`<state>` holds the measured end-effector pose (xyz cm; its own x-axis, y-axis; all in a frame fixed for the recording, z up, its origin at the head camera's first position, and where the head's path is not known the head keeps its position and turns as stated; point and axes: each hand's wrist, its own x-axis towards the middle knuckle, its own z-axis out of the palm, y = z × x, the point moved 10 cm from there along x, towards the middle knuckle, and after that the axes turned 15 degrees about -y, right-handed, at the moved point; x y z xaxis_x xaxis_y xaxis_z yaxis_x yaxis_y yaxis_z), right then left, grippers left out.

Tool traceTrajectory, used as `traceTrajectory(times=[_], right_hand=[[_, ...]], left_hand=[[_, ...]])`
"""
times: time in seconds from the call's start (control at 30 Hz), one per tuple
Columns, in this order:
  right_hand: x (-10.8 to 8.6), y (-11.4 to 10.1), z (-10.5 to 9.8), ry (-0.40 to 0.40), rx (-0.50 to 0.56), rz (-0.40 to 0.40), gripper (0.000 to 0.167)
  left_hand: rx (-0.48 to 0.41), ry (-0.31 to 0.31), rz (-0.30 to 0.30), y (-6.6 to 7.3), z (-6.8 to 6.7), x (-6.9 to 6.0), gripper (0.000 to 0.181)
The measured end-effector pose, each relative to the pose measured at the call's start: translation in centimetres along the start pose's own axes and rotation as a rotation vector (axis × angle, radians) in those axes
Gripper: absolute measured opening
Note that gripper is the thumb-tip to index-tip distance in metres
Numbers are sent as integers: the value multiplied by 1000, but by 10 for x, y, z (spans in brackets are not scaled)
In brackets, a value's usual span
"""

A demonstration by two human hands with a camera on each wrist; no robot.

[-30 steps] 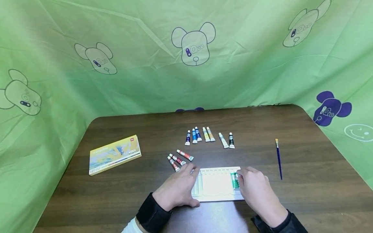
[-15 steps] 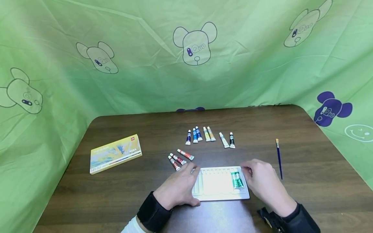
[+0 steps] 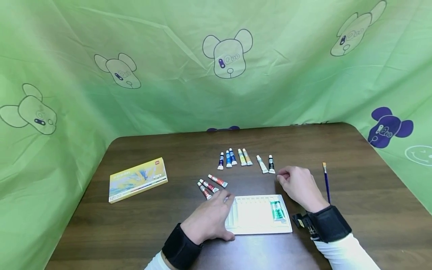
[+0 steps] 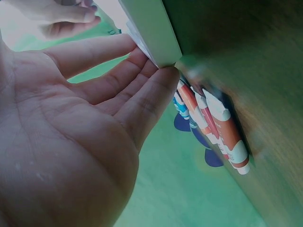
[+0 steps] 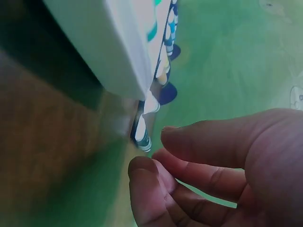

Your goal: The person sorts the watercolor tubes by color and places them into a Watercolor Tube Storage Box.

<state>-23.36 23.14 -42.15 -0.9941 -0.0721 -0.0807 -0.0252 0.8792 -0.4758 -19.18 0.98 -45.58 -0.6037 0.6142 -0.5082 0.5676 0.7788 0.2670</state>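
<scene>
Two green paint tubes [image 3: 278,210] lie in the palette [image 3: 253,213], ten other tubes [image 3: 242,157] outside, the left hand [image 3: 210,217] touching its edge, fingers spread, the right hand [image 3: 300,186] pinching nothing.

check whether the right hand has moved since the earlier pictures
Yes: in the head view, the right hand has moved forward from the right end of the white palette towards the black tube.

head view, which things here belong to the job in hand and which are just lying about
Likely part of the job:
white tray, touched by the left hand
two green tubes, lying in it
black tube, nearest the right hand
three reddish tubes

Probably just lying about:
paintbrush
yellow box
green cloth behind
</scene>
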Motion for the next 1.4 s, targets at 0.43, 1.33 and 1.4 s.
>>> traceTrajectory(times=[0.43,1.33,1.4], right_hand=[[38,14,4,-73,40,65,29],[59,20,3,-102,-35,44,24],[60,18,2,-97,-42,25,23]], left_hand=[[-5,-5,-4,1,7,-1,105],[38,30,22,2,0,1,105],[39,32,20,2,0,1,106]])
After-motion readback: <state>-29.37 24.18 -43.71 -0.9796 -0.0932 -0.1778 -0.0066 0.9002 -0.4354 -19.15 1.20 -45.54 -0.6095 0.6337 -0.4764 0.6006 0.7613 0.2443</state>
